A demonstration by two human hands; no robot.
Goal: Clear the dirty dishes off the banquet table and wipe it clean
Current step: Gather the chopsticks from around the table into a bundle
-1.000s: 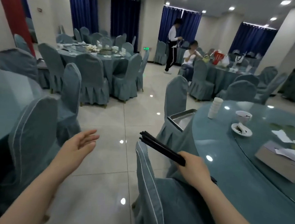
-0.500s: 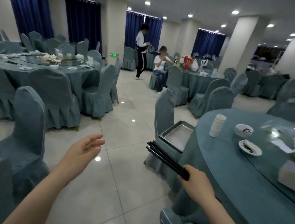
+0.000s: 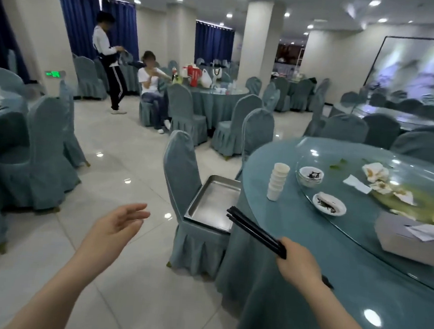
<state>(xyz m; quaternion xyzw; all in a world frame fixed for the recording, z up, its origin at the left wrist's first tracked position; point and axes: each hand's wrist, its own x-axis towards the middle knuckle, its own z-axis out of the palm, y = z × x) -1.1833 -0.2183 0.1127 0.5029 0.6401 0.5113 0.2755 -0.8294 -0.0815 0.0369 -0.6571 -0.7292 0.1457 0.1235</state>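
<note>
Head view: right hand [image 3: 299,261] fingers curled round a bundle of black chopsticks [image 3: 254,231], gripped at the near end with tips over the steel tray [image 3: 211,203] on the chair [image 3: 183,177]; left hand [image 3: 117,224] loosely spread, holding nothing, above the floor. Chopsticks judged light, stiff, smooth and apt to slide apart, best held bunched near mid-length; stacked cups [image 3: 277,180], bowl [image 3: 311,175] and saucer [image 3: 329,204] on the tabletop [image 3: 295,238] judged fragile, taken by rim or base. Tray sits just beside the table edge; open floor lies left.
</note>
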